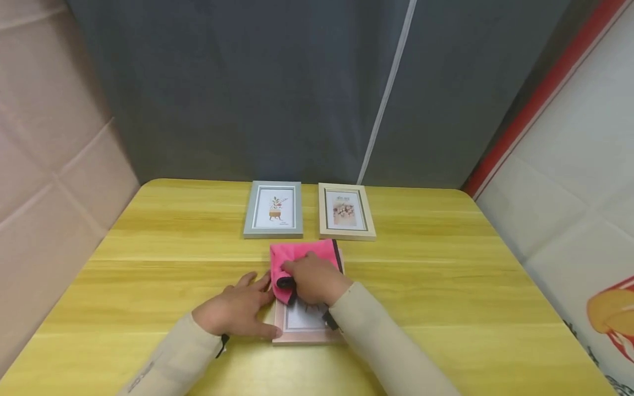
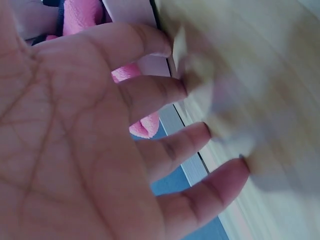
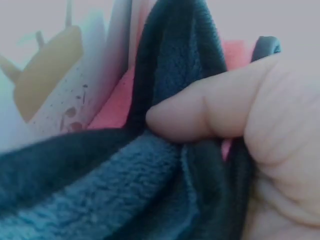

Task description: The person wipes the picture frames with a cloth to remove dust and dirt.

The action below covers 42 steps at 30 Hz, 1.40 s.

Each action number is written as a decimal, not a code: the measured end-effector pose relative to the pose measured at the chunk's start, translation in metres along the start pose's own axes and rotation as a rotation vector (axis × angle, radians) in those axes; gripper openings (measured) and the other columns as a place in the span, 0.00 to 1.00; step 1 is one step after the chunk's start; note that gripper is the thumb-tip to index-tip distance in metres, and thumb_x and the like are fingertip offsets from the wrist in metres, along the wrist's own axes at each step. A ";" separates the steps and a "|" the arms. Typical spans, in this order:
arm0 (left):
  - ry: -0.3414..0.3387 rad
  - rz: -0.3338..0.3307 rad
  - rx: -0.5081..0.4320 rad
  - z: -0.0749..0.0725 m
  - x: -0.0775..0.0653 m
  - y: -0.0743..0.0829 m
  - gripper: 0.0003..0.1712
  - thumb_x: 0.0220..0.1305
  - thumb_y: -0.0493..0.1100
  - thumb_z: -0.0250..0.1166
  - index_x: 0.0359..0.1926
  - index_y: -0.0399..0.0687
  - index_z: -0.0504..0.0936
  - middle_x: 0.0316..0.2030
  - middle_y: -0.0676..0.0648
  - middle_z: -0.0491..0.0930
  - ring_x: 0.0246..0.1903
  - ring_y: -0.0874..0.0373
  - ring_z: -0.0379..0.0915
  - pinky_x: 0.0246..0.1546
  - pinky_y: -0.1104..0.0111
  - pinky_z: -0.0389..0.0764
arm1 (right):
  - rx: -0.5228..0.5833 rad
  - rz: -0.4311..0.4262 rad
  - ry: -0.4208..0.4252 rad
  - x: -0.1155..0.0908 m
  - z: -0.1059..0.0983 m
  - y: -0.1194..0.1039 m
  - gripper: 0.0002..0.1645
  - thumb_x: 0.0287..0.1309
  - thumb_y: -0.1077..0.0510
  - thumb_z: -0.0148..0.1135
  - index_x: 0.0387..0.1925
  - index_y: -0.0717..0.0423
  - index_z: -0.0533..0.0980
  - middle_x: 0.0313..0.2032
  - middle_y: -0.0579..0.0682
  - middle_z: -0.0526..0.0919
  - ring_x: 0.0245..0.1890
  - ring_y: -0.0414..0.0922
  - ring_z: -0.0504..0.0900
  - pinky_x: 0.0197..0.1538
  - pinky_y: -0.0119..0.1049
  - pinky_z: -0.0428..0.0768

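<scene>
A picture frame with a pale pink border (image 1: 303, 337) lies flat on the table near its front, partly hidden by a bunched pink cloth (image 1: 320, 250) with dark edging. My right hand (image 1: 315, 279) grips the cloth against the frame's upper part. In the right wrist view the thumb presses into the folds of the cloth's blue-grey side (image 3: 110, 192). At the frame's left edge my left hand (image 1: 236, 309) lies with fingers spread, its thumb on the lower left corner. The left wrist view shows the palm (image 2: 75, 135) and extended fingers.
Two more frames lie side by side further back, a grey-blue one (image 1: 249, 212) with a plant picture and a cream one (image 1: 322, 214) with a flower picture. The wooden table (image 1: 446, 275) ends at a dark grey curtain (image 1: 223, 88).
</scene>
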<state>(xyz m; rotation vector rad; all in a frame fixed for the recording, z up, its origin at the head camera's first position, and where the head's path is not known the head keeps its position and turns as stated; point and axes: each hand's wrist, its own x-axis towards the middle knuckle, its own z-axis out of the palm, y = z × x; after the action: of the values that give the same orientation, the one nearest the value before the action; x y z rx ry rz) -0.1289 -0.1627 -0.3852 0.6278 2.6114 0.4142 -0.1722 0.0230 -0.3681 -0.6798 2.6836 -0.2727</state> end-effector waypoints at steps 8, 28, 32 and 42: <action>0.012 0.012 -0.015 0.004 0.002 -0.004 0.51 0.52 0.70 0.69 0.69 0.44 0.71 0.75 0.40 0.53 0.72 0.32 0.44 0.60 0.32 0.59 | 0.061 -0.047 0.013 0.000 0.000 0.009 0.30 0.62 0.65 0.61 0.65 0.44 0.75 0.56 0.49 0.81 0.54 0.47 0.76 0.63 0.46 0.73; 0.052 0.025 -0.011 0.006 0.000 -0.003 0.46 0.48 0.66 0.72 0.66 0.51 0.76 0.72 0.39 0.60 0.70 0.30 0.49 0.56 0.29 0.62 | -0.107 -0.229 0.007 -0.043 0.015 -0.011 0.13 0.58 0.57 0.69 0.44 0.38 0.82 0.28 0.39 0.79 0.33 0.37 0.75 0.42 0.33 0.79; 0.034 0.035 0.000 0.005 0.001 -0.002 0.47 0.50 0.69 0.71 0.67 0.51 0.75 0.73 0.39 0.59 0.70 0.30 0.48 0.56 0.28 0.61 | -0.072 -0.116 0.005 -0.025 0.009 -0.004 0.22 0.62 0.60 0.66 0.57 0.41 0.81 0.40 0.44 0.84 0.43 0.42 0.77 0.53 0.38 0.78; 0.001 0.019 0.020 0.001 0.000 0.000 0.51 0.53 0.70 0.68 0.69 0.43 0.72 0.75 0.39 0.53 0.71 0.30 0.44 0.58 0.30 0.59 | -0.192 -0.052 0.018 0.009 -0.001 0.001 0.24 0.65 0.58 0.62 0.62 0.43 0.78 0.47 0.49 0.78 0.43 0.45 0.69 0.49 0.39 0.76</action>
<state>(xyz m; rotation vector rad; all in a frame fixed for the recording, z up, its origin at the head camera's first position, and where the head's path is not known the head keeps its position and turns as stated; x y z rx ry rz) -0.1283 -0.1625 -0.3861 0.6603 2.6153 0.3943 -0.1800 0.0194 -0.3701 -0.8073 2.7361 -0.0337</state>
